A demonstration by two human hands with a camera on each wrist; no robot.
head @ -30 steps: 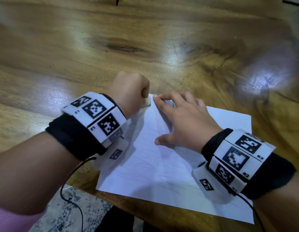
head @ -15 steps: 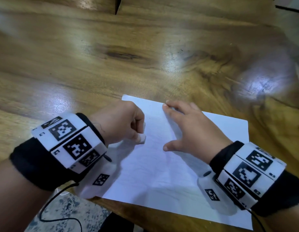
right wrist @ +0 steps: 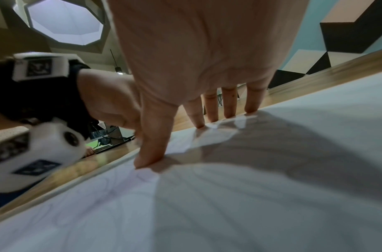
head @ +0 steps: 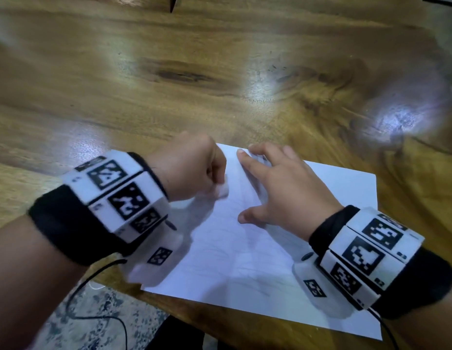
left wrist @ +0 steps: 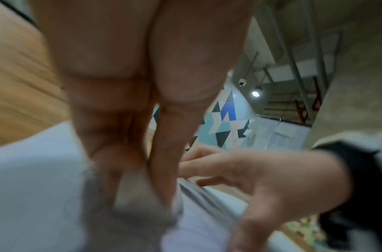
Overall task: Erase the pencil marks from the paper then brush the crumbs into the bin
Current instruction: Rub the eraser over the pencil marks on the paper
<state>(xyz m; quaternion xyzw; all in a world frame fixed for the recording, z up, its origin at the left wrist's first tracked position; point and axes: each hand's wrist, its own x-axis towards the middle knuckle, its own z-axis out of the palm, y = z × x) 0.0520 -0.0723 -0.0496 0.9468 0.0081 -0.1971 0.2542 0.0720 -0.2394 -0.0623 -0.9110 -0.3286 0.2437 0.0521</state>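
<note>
On my left, the left hand (head: 192,168) is clenched round a small white eraser (head: 223,190), pinched between thumb and curled fingers, its lower end down on the paper (head: 245,261) near the sheet's far left part; the left wrist view is too blurred to show the contact edge clearly. I judge the eraser soft and a little grippy, so it wants a short, firm pinch low on its body, or it will bend and skid. The paper lies flat on the wooden table (head: 169,97), its near edge close to the table's edge, with faint pencil marks (head: 260,284) across the middle and near part. It is a thin, light sheet that I expect to crumple or slide under rubbing, so it needs pinning just beside the stroke, not lifting. To the right, the right hand (head: 283,188) grasps nothing: fingers (right wrist: 194,116) spread and straight, tips and thumb pressing the sheet near its far edge, just beside the eraser. I see no bin in any view, and I cannot make out crumbs.
</note>
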